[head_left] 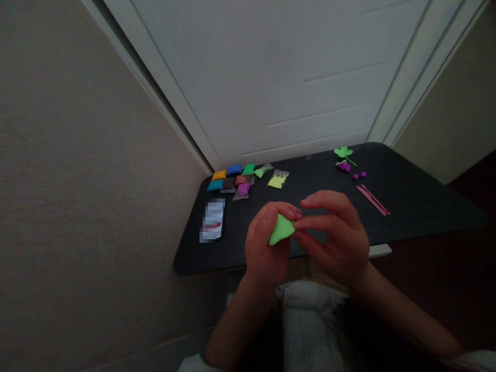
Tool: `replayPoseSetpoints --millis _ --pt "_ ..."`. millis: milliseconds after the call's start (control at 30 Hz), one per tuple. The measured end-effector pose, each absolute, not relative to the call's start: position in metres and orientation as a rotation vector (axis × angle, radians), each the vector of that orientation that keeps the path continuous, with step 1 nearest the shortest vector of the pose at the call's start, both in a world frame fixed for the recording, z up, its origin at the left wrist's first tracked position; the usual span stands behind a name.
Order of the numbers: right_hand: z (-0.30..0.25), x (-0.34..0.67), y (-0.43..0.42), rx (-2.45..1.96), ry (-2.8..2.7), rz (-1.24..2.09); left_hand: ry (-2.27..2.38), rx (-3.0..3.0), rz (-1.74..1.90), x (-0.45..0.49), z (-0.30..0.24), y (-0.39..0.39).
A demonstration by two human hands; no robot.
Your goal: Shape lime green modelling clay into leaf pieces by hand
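Observation:
A light green piece of modelling clay [282,229], roughly a rounded triangle, is held up above the table's near edge. My left hand [265,248] wraps around it, with the thumb along its upper left side. My right hand [337,235] pinches the pointed right tip of the clay between its fingertips, while one finger is raised clear above. The side of the clay facing the left palm is hidden.
On the black table [310,194], several coloured clay packets [234,169] and a phone [213,219] lie left. A yellow packet [278,179] lies centrally. Right are a green leaf shape [343,152], purple clay grapes [343,166], two purple balls [359,175] and pink tools [372,200].

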State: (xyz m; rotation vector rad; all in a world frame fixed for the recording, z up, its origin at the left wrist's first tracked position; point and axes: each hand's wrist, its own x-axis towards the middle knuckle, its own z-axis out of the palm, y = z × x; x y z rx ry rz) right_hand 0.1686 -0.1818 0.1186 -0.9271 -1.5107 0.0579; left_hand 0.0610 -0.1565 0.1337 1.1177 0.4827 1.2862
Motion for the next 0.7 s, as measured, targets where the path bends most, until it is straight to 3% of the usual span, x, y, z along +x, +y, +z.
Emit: replayPoseSetpoints --millis 700 --pt "0.128 0.177 -0.189 -0.921 -1.639 0.058 0.407 1.134 1.199 0.058 0.131 -0.157"
